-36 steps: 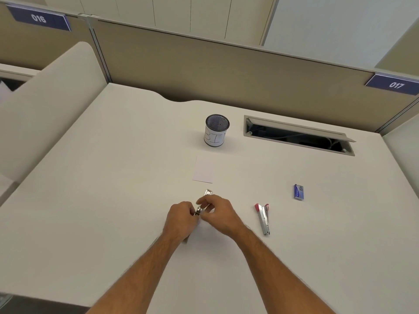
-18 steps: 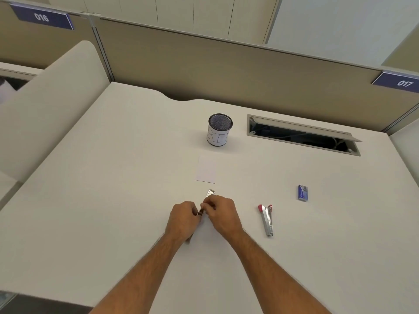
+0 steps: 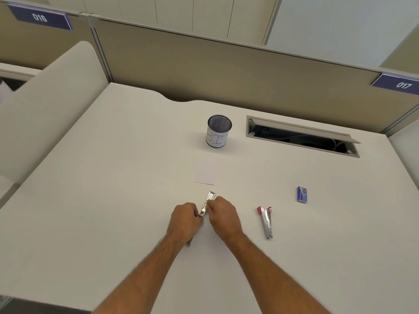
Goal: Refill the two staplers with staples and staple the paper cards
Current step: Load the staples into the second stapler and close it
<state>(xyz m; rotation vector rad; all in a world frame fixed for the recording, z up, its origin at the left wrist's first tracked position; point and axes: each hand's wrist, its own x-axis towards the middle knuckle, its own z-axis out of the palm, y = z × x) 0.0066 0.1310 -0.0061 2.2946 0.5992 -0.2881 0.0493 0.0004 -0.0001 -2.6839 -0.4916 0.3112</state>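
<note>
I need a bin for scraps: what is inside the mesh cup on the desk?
The cup stands upright and open. Only dark mesh wall and floor show inside, nothing in it. The near inner wall is hidden by the rim and paper label.

A mesh cup (image 3: 219, 131) stands on the desk (image 3: 113, 177) beside an open cable hatch (image 3: 301, 137).

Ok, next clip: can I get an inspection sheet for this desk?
Surface: pale desk, nothing spilled.
Job's things: silver stapler held between both hands; red-tipped stapler lying apart to the right; blue staple box beyond it; white paper card flat, ahead of the hands.
Clutter: mesh cup with a paper label.
Hands: left hand and right hand both grip the silver stapler.
Cables: some inside the open desk hatch.
Surroundings: partition panels, signs 016 and 017.
</note>
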